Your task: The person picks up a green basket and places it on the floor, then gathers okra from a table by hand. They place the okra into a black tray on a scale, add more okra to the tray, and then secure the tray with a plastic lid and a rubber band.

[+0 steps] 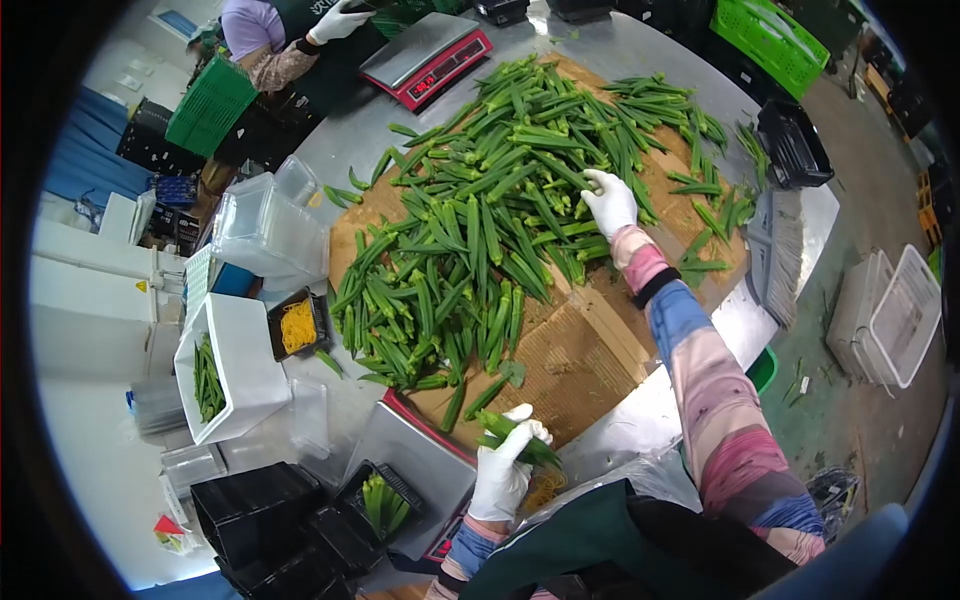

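Green okra pods [500,180] lie in a large heap on flattened cardboard [570,365] over a metal table. My left hand [503,470], in a white glove, is closed around a small bunch of okra [510,437] at the near edge of the cardboard. Farther out, my right hand [610,203], also gloved in white, reaches to the right side of the heap. Its thumb and fingers are apart, touching or just above the pods; I see no pod clearly held. Beside my left hand, a black tray [378,500] with okra rests on a scale [410,475].
Stacked black trays [255,510] stand at lower left, near a white box [240,370] with okra and a tray of yellow rubber bands [298,326]. A brush [775,250] lies right. Across the table, a co-worker's gloved hand [340,22] is near another scale [425,60].
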`<state>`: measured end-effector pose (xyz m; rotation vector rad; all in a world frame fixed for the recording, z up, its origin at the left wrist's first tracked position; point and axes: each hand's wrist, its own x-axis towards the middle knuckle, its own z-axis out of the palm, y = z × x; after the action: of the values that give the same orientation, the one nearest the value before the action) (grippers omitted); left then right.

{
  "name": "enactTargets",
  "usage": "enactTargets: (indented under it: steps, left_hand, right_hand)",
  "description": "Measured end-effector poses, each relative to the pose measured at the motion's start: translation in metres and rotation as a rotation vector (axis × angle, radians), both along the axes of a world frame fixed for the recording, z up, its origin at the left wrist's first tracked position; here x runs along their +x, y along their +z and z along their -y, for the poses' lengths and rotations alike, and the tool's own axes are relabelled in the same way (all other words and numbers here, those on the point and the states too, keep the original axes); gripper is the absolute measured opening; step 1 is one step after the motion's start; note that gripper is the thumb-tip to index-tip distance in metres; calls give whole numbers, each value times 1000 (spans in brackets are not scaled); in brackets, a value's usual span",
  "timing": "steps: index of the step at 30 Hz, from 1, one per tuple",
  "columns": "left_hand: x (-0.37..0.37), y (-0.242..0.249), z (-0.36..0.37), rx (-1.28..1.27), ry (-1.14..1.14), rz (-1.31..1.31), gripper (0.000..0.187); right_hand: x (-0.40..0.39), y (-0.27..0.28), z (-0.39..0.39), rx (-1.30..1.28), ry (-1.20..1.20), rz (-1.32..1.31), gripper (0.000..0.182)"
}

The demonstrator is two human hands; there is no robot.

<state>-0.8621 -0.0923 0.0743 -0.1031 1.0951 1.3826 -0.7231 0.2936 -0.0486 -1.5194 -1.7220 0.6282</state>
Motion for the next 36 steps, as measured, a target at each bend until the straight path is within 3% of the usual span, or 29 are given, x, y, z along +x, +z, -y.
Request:
enactTargets:
  steps: [2,3,8,11,12,15,17,18,20,21,22,23,25,26,27,28,30,33,36]
  left_hand:
    - [-3,0,1,-1,-30,-16,36]
    - [-4,0,0,-12,-26,-21,36]
    - [-2,-3,1,0,-28,-32,37]
    - [3,3,2,18,-54,-82,32]
    - [4,7,3,20,-85,-132,30]
    - [9,17,8,35,-180,-356,25]
    - [15,19,9,71,-245,-609,24]
    - [19,19,9,245,-230,-833,24]
    - [17,25,5,351,-390,-1227,18]
    - [13,20,9,300,-447,-1101,20]
    - [10,16,14,239,-499,-977,21]
    - [7,11,18,172,-544,-861,23]
    - [12,23,16,33,-357,-404,28]
    - [10,22,19,12,-355,-404,30]
    - [7,20,23,7,-332,-367,30]
    - [3,17,28,2,-310,-330,29]
    - [1,18,32,-4,-279,-300,25]
    - [-3,17,33,-38,-204,-246,24]
    - [-4,10,33,-26,-138,-171,26]
  right_hand:
    - [7,6,6,-150,108,-459,28]
    - [12,37,22,-406,106,-638,24]
    - [50,43,79,-620,355,-1405,29]
    - [62,59,117,-703,276,-1447,28]
    - [62,67,130,-676,253,-1373,28]
    - [59,76,174,-608,339,-743,29]
    - [49,83,208,-778,441,-550,31]
    - [45,79,226,-751,555,-425,31]
    - [33,80,257,-647,749,-185,31]
    - [26,87,267,-572,828,-71,31]
    - [19,99,274,-637,864,-285,29]
    - [14,97,271,-660,907,-148,32]
    - [9,96,250,-932,856,-406,36]
    - [7,92,238,-892,765,-385,38]
    - [8,82,224,-843,664,-397,39]
    - [9,77,204,-691,538,-159,34]
    - [16,32,171,-72,218,162,19]
    - [40,0,122,102,-14,512,22]
    - [55,-16,102,36,-13,492,30]
